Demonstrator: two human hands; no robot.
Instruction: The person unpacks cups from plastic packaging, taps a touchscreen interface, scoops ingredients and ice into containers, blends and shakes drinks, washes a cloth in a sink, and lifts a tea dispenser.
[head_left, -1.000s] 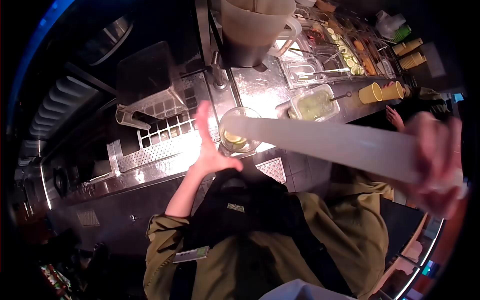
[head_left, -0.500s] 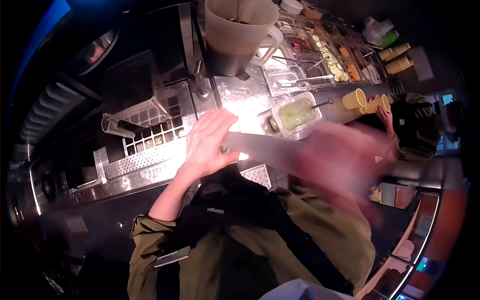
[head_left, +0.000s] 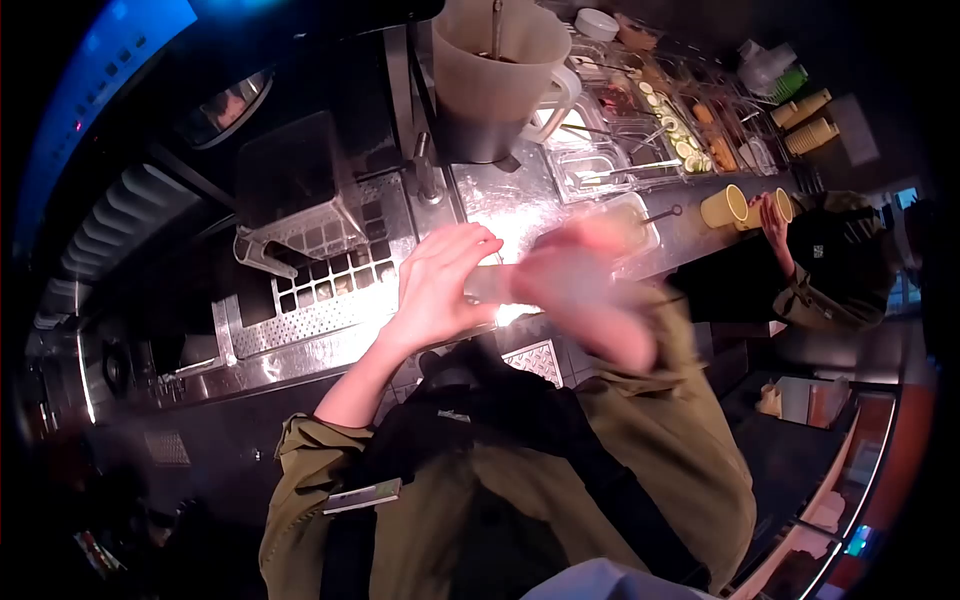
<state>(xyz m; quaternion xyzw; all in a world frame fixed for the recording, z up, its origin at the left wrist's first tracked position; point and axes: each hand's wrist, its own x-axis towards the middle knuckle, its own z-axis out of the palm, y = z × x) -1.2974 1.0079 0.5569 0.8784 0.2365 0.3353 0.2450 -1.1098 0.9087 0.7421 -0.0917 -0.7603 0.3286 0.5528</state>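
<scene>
Reaching over a shiny steel counter (head_left: 490, 195) with 2 bare hands, both near the middle of the scene. Curving the left hand (head_left: 432, 280) in from the near left around the left end of a pale, translucent bar (head_left: 488, 284), with fingers and thumb set apart; cannot tell whether pressing on anything with that grip, because of the mostly hidden palm side. Holding the bar clamped in the right hand (head_left: 600, 305), just right of the left hand, as far as can be told through heavy motion blur; showing only a short pale length between the 2 hands. Flanked on the left by a perforated metal strip (head_left: 290, 332), a metal grid (head_left: 335, 287) and, farther off, a clear plastic box (head_left: 300, 185). Backed on the far side by a big frosted pitcher (head_left: 480, 115) with dark brown liquid inside, a handle on the right and a rod (head_left: 497, 30) rising from the top. Bordered on the right by a tray (head_left: 648, 228), partly covered from view by the right hand and bearing a long-handled utensil (head_left: 665, 213). Set farther right with 2 yellow cups (head_left: 724, 208), and with another person's hand (head_left: 773, 225) on the right one. Stocked at the far right with lime slices (head_left: 680, 130) and stacked cups (head_left: 812, 135).
</scene>
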